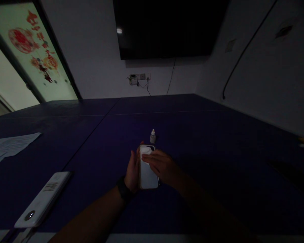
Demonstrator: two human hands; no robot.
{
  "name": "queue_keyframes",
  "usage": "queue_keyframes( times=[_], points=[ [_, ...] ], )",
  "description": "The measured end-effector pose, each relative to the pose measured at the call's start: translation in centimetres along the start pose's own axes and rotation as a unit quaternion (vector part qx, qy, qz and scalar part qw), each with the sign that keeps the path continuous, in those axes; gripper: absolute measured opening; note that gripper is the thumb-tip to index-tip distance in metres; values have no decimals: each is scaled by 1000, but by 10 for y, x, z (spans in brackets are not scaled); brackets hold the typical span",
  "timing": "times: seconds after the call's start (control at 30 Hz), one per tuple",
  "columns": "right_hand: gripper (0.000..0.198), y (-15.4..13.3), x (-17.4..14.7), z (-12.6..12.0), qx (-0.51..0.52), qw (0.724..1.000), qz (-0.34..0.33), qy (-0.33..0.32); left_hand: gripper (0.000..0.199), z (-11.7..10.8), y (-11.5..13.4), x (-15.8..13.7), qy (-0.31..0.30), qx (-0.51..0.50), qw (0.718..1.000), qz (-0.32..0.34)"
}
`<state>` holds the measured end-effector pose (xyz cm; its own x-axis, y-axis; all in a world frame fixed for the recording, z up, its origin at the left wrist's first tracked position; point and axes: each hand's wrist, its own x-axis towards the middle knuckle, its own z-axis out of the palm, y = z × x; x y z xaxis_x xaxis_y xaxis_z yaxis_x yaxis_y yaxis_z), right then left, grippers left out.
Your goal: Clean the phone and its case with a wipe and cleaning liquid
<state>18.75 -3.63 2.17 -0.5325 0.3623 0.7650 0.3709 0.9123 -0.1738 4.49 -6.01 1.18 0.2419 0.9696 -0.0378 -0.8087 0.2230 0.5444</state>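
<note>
My left hand (pixel 133 170) holds a phone (pixel 148 177) by its left side, with the fingers behind it and the thumb along the edge. The phone's pale surface faces me inside a brownish rim. Pressed against its upper part is a white tissue (pixel 146 150), under the fingers of my right hand (pixel 162 164). Part of the tissue is hidden by those fingers. Just beyond the phone, a small clear bottle (pixel 152 137) with a white cap stands upright on the dark blue table (pixel 131 131).
A white power bank (pixel 44 199) with cables lies at the lower left. Printed papers (pixel 8 148) rest at the left. On the right lies a dark flat object (pixel 288 173), hard to make out. A large screen (pixel 171 28) hangs on the far wall above sockets (pixel 139 77).
</note>
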Motion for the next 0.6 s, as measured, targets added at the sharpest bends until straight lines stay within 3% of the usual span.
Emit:
queue_keyframes(
  times=[0.17, 0.33, 0.47, 0.6],
  points=[
    [31, 3, 1, 2, -25, 996, 57, 61, 62, 0, 1, 0, -5, 1, 1000, 8],
    [25, 3, 3, 1, 10, 1000, 5, 12, 65, -5, -4, 2, -16, 17, 1000, 9],
    [26, 3, 4, -3, -11, 999, 35, 39, 61, -7, -6, 3, -2, 16, 1000, -2],
    [23, 4, 2, -7, 32, 999, -15, -42, 61, -5, -1, 2, 8, 26, 1000, 8]
  ],
)
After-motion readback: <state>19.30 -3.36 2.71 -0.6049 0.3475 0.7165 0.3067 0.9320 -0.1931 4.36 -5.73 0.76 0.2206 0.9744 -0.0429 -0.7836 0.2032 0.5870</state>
